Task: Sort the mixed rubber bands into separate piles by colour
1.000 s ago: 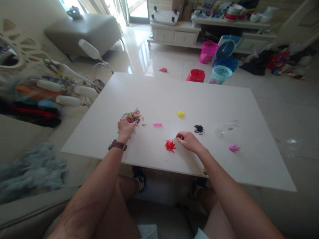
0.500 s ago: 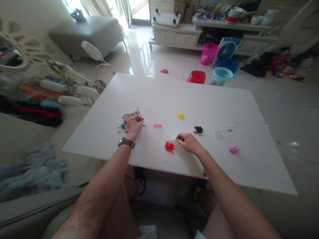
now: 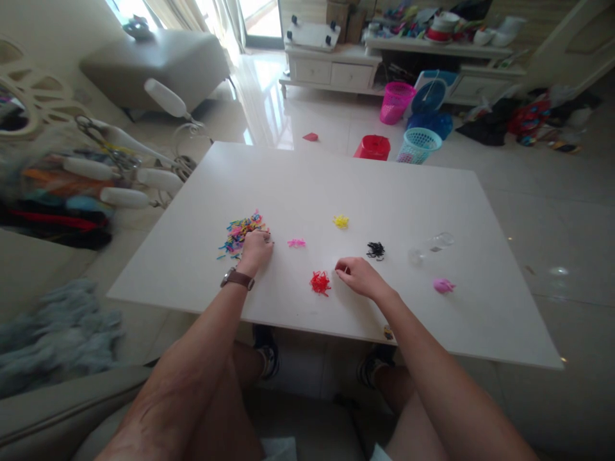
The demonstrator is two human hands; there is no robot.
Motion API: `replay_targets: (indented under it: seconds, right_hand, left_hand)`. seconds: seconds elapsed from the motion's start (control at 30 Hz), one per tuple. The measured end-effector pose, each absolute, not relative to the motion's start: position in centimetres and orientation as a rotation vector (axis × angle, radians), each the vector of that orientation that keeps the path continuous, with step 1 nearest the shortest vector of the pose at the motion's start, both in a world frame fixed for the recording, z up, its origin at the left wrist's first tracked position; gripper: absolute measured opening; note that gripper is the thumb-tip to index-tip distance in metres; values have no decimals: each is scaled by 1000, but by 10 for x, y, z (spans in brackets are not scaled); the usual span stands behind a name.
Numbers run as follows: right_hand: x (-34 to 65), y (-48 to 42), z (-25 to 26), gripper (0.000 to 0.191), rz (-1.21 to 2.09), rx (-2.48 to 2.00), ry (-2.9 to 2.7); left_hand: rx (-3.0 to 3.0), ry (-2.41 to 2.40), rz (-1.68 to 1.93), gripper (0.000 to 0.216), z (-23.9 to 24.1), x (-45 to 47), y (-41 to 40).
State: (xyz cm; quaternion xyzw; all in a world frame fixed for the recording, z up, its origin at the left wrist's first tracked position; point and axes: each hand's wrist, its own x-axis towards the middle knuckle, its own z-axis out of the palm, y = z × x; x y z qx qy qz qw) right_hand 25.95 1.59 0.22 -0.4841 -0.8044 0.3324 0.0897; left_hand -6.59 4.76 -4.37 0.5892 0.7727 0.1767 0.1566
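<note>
My left hand (image 3: pixel 257 251), with a brown-strapped watch (image 3: pixel 237 278) at the wrist, rests at the near right edge of a mixed-colour pile of small thin strips (image 3: pixel 237 232) that look like tiny rubber bands. Its fingers are curled together; a dark speck shows by the fingertips, too small to name. Over the table between the red pile (image 3: pixel 319 282) and the black pile (image 3: pixel 375 250), my right hand (image 3: pixel 358 275) is closed in a pinch. What it pinches, if anything, is hidden. A small pink pile (image 3: pixel 296 243) and a yellow pile (image 3: pixel 341 221) lie between and beyond my hands.
On the white table (image 3: pixel 288 182), a clear plastic bottle (image 3: pixel 430 248) and a pink toy-like object (image 3: pixel 443 285) lie at the right. A small yellow-and-dark item (image 3: pixel 388 332) sits at the near edge. Beyond the far edge stand a red bin (image 3: pixel 375 148) and a light-blue basket (image 3: pixel 419 146).
My left hand has shifted slightly nearer, down from the middle of the mixed pile, showing more of it. My right hand stays near the red pile. The whole view has shifted a little.
</note>
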Motion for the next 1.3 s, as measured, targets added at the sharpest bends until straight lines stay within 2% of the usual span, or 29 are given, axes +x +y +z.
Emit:
replay_targets:
  seconds: [0.23,0.47,0.63,0.8,1.03,1.3]
  right_hand:
    - [258,16,1,16,969,-1435,-2402]
    - [253,15,1,17,954,-1407,-2375]
    - [244,15,4,14,961,-1398,-2233]
    - [233,15,10,14,1065,-1376,-1879]
    - [229,15,4,31,1303,-1287,-1517]
    - [229,18,2,23,1323,-1268,-1469]
  left_hand:
    - [1560,2196,575,24,-31,-63,47]
    - [1330,2073,904,18,-15,-51,42]
    - [1119,1786,1106,21,-9,-22,33]
    - [1090,1510,1120,25,3,15,20]
    - [1220,1304,1068,25,16,47,9]
    - [1235,1254,1040,24,10,52,7]
